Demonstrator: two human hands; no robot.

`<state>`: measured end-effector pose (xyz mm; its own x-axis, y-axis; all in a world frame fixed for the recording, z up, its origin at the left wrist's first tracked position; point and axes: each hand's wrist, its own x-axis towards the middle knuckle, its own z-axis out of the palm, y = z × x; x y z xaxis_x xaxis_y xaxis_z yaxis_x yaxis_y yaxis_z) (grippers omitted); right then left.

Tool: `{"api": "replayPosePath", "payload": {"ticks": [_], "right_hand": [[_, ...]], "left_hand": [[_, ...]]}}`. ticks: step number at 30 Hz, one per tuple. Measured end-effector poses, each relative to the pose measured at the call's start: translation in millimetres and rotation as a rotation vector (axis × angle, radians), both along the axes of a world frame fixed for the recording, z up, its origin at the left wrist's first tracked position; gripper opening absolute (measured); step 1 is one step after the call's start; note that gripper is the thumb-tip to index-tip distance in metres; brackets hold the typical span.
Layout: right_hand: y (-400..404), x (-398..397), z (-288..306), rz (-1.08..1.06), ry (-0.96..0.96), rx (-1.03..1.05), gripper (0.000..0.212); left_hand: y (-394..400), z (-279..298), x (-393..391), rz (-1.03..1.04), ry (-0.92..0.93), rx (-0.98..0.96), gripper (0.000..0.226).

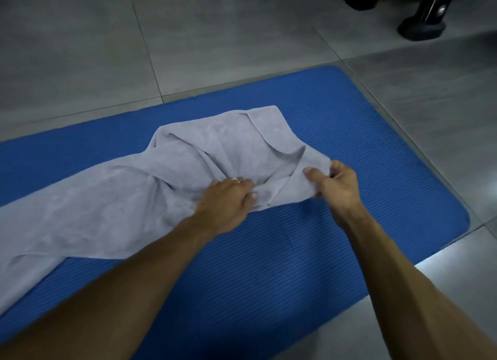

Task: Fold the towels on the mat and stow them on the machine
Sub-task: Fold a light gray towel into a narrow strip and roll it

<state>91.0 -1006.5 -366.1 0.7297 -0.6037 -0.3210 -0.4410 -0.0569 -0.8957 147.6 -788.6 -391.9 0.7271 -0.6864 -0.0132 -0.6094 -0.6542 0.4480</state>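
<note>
The grey towel [129, 198] lies crumpled across the blue mat [349, 150]; it looks soft, light and limp, best taken at corners or hems. The left hand [228, 201] bunches its middle, the right hand [336, 185] pinches its edge. Tiled floor [80, 50]; a dark machine base [422, 26] stands beyond.

One grey towel [150, 187] lies on one blue mat [376, 155]. Two hands are in view, the left hand [228, 201] and the right hand [336, 185]. One black machine foot [421, 30] stands on the tiled floor [80, 50].
</note>
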Motion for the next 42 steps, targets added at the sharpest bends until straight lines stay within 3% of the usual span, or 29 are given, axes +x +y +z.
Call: {"api": "replayPosePath", "payload": {"ticks": [2,4,6,9,11,13,17,21,24,28,31,34,36,39,42], "right_hand": [[-17.2,-4.7,7.4,-0.049,0.067,-0.235,0.023],[-41.2,-15.0,15.7,0.016,0.263,-0.469,0.033],[-64.6,-24.1,15.6,0.124,0.480,-0.577,0.038],[-79.7,-40.4,-3.5,0.176,0.644,-0.554,0.051],[-62.6,-53.0,-17.0,0.140,0.592,-0.655,0.057],[-27.4,-66.1,-22.0,0.093,0.379,-0.845,0.047],[59.8,-88.7,-28.2,0.521,0.080,-0.927,0.029],[97.9,-87.6,-40.3,0.754,0.075,-1.131,0.035],[91.2,-76.4,-45.8,0.792,0.116,-1.228,0.019],[92.2,-73.0,-29.7,0.838,0.122,-1.212,0.014],[92.3,-97.9,-7.9,0.818,0.126,-1.135,0.020],[98.7,-130.9,-9.7,0.968,0.303,-1.157,0.025],[113.5,-136.6,-16.3,0.990,0.425,-1.138,0.035],[160.6,-130.8,-13.5,0.935,0.271,-1.155,0.044],[221.8,-115.5,-15.0,1.040,0.074,-1.164,0.044]], "left_hand": [[-16.1,8.7,2.2,0.022,0.238,-0.189,0.026],[-35.6,13.9,1.0,-0.036,0.308,-0.217,0.023],[-51.3,9.4,-6.6,-0.138,0.219,-0.082,0.015],[-52.6,-4.3,-26.5,-0.197,-0.115,0.071,0.037],[-38.2,-4.5,-41.1,-0.221,-0.290,-0.007,0.030],[-13.8,-9.7,-53.4,-0.282,-0.392,0.003,0.018],[55.8,-18.7,-60.4,-0.293,-0.434,0.245,0.026],[96.4,-24.2,-46.3,-0.278,-0.443,0.383,0.040],[94.1,-20.6,-42.2,-0.335,-0.307,0.395,0.038],[90.2,-2.6,-33.7,-0.111,0.035,0.127,0.033],[94.7,13.8,-26.2,-0.189,0.138,0.141,0.033],[118.2,11.8,-39.4,-0.518,-0.064,0.260,0.044],[146.9,1.7,-54.9,-0.622,-0.217,0.329,0.053],[200.1,-5.8,-76.5,-0.550,-0.273,0.299,0.052],[256.7,-16.1,-93.7,-0.409,-0.323,0.334,0.042]]}}
